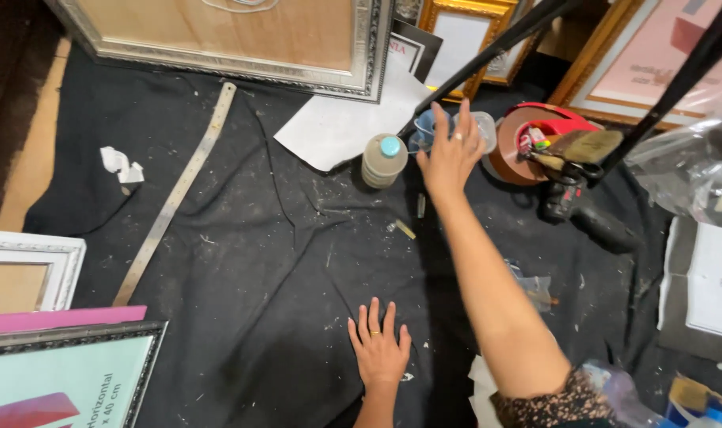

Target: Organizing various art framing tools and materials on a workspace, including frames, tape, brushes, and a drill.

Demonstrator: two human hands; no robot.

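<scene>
Just right of the capped bottle [383, 160], head view: right hand [450, 154], fingers spread, grasping nothing, reaches over clear cups [478, 127]; left hand [379, 346] rests flat on black cloth [242, 261]; a careless sweep could topple bottle or cups.

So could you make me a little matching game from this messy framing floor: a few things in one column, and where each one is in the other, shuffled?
Things:
1. metal ruler
2. bottle with the blue cap
3. left hand
4. right hand

Places:
A. reaching out to the small clear containers beyond the bottle
B. lying slantwise on the black cloth, left of the middle
C. pressed flat on the cloth, fingers spread
D. standing at the edge of the white sheet

Pairs: 1-B, 2-D, 3-C, 4-A
</scene>
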